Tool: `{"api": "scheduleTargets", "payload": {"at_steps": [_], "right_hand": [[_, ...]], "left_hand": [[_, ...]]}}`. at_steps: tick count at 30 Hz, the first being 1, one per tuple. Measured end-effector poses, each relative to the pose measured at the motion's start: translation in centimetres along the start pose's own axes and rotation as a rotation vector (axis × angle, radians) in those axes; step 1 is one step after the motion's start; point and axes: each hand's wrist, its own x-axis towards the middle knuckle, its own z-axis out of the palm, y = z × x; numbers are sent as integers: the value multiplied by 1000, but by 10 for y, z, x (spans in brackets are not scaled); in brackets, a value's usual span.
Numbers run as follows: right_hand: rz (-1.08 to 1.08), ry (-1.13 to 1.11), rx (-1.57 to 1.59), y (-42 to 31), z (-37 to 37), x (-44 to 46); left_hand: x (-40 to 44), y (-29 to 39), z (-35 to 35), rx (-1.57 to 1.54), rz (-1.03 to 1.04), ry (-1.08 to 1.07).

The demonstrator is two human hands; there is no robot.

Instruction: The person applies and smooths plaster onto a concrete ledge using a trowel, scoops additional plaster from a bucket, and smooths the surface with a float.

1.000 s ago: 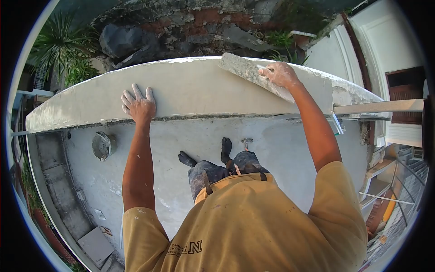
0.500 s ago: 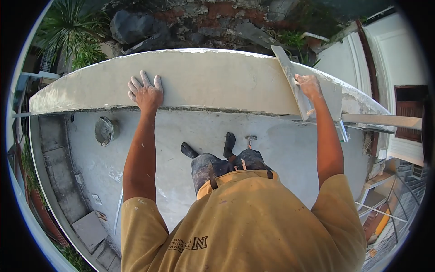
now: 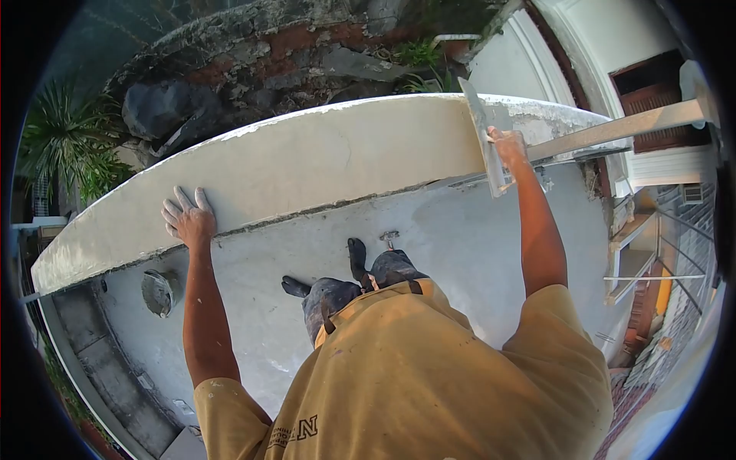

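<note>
My left hand (image 3: 190,218) lies with its fingers spread on the smooth plastered top of the curved wall (image 3: 307,157). Pale plaster coats its fingertips. On the other side, my right hand (image 3: 509,147) is closed around the handle of a long plastering trowel (image 3: 483,138). The trowel's blade spans the wall top crosswise, tilted up on edge. Rougher, patchy plaster (image 3: 548,119) shows just right of the trowel. My fingers partly hide the handle.
A wooden beam (image 3: 621,130) juts in from the right, close to my right hand. Below the wall, a bucket (image 3: 159,293) and a small tool (image 3: 389,236) rest on the grey floor (image 3: 261,337) near my feet. Rocks (image 3: 172,111) and plants lie beyond the wall.
My view has turned and tilted, so the wall now slants up to the right. The trowel in my right hand has moved right along the wall, closer to the beam.
</note>
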Motion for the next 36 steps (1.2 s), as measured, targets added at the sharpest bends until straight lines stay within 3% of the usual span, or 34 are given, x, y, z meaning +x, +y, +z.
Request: {"api": "scheduleTargets", "payload": {"at_steps": [5,8,10,11,12,14,16,19,20,24,28,30,34,36], "right_hand": [[267,106,125,51,-19,87],[137,38,-20,37,4,77],[26,-174,-56,-5,18,29],[-94,-252,-132,-21,38,9],[-433,-48,-321,-6,76,16],[-340,-232,-189,-66,73,-77],[-422,-443,-201,-75,71,-114],[-385,-14,-123,-29,62,-93],[-194,-136,18,-21,35,-75],[153,59,48,34,-9,-6],[-2,-222,-28,-16,37,-49],[-317,-105,-99,-60,87,-105],[-447,-513,-155,-115,119,-188],[-391,-384,-101,-98,100,-180]], "left_hand": [[2,-2,5,16,5,5],[5,-3,6,37,8,4],[2,-2,5,30,4,6],[0,-2,6,29,8,-4],[-1,-2,5,24,12,-8],[3,-2,2,14,13,-1],[2,-4,4,18,18,-6],[2,-3,2,24,17,-20],[1,-4,3,19,16,-14],[2,-4,6,15,6,-9],[2,-3,5,16,6,-2],[2,-5,6,13,21,4],[1,-4,2,-10,37,8],[0,-4,1,-23,31,-6]]}}
